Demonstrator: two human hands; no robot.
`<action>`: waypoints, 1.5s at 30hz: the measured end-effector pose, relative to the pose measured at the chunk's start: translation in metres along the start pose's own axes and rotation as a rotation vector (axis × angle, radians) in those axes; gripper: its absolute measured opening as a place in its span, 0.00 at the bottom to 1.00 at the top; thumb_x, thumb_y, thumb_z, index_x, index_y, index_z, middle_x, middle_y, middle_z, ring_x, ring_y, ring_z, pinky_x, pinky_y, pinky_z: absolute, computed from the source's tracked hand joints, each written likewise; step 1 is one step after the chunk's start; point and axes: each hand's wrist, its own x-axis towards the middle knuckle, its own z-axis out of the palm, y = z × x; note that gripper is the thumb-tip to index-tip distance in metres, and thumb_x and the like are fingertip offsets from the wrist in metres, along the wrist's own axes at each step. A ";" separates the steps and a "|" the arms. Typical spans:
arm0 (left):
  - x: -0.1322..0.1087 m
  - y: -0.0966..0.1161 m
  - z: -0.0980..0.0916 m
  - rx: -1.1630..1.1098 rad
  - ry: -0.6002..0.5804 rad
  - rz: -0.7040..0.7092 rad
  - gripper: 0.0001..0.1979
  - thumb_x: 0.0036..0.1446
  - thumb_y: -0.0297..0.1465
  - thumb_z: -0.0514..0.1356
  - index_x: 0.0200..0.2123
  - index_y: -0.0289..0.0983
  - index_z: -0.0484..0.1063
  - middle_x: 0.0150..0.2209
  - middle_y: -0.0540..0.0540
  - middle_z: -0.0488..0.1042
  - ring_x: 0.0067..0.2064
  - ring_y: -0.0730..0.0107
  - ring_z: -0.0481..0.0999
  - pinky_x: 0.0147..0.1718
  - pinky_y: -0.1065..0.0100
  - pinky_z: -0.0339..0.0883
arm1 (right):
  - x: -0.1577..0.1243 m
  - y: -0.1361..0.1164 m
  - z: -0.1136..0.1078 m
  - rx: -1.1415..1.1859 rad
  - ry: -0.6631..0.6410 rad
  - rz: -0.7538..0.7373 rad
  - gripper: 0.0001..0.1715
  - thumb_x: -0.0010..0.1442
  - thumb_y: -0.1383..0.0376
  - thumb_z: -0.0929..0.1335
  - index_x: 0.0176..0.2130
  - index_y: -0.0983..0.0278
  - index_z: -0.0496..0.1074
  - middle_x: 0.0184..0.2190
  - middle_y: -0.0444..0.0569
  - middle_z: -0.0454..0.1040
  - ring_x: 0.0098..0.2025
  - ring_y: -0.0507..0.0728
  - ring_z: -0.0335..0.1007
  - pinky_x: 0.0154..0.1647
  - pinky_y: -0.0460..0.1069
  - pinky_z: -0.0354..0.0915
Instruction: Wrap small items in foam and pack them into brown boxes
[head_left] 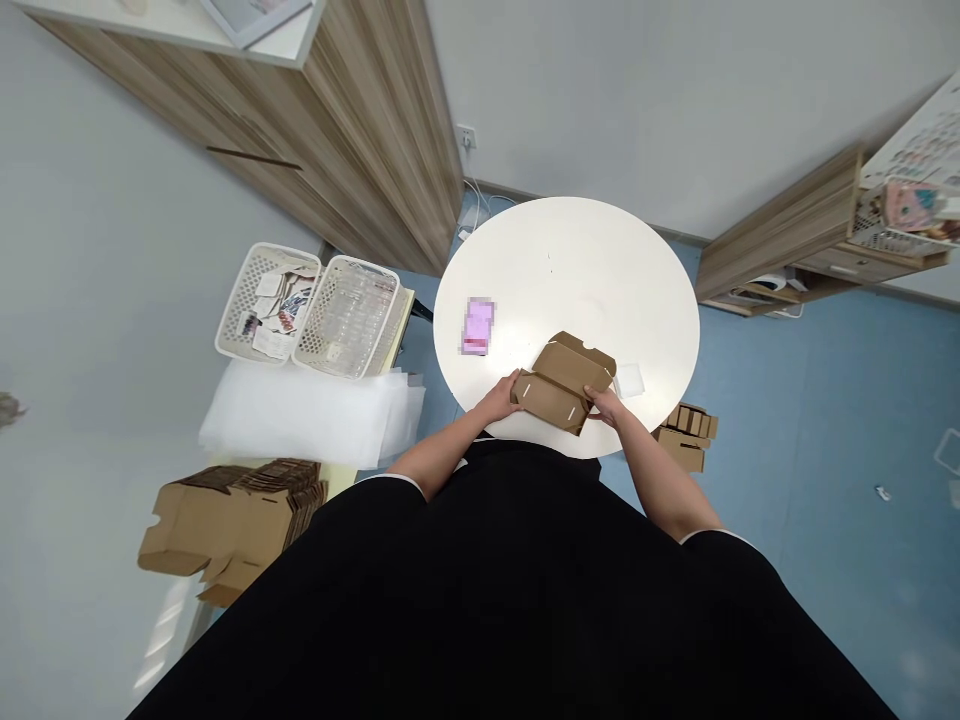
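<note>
Between the two hands, on a round white tabletop (540,270), a brown corrugated cardboard box (561,385) is sitting partly folded, with one flap standing up. The left hand (499,397) is grasping the box's left end, while the right hand (604,406) is gripping its right side. Just beyond the right hand, a small translucent white square (628,380) is lying on the tabletop, and ahead of the left hand a blurred pink packet (478,325) is resting there too. Well left of the left hand, two white plastic mesh baskets (306,310) are sitting above a pile of white foam sheets (307,415), with a stack of flat brown cardboard blanks (232,525) nearer the person. Below the right hand, a smaller stack of brown cardboard blanks (686,435) is sitting beside the tabletop.
</note>
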 end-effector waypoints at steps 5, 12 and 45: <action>-0.005 0.004 -0.009 0.109 -0.111 0.037 0.56 0.57 0.38 0.71 0.77 0.45 0.38 0.69 0.33 0.60 0.67 0.46 0.66 0.64 0.49 0.62 | 0.002 0.001 0.005 0.008 0.014 0.000 0.19 0.63 0.57 0.73 0.52 0.56 0.71 0.59 0.56 0.75 0.56 0.65 0.73 0.54 0.68 0.72; -0.011 0.019 -0.020 0.430 -0.218 0.026 0.48 0.63 0.37 0.61 0.78 0.50 0.37 0.66 0.39 0.60 0.54 0.55 0.78 0.51 0.60 0.73 | -0.003 0.003 0.020 0.086 0.033 -0.001 0.20 0.61 0.58 0.75 0.50 0.58 0.71 0.53 0.56 0.78 0.50 0.62 0.76 0.49 0.65 0.74; 0.020 0.045 -0.002 0.647 -0.205 -0.088 0.43 0.66 0.29 0.52 0.78 0.44 0.34 0.45 0.38 0.79 0.44 0.53 0.81 0.43 0.60 0.71 | -0.024 0.051 0.051 0.090 0.234 -0.143 0.38 0.55 0.47 0.70 0.59 0.60 0.64 0.47 0.52 0.79 0.39 0.56 0.74 0.30 0.46 0.65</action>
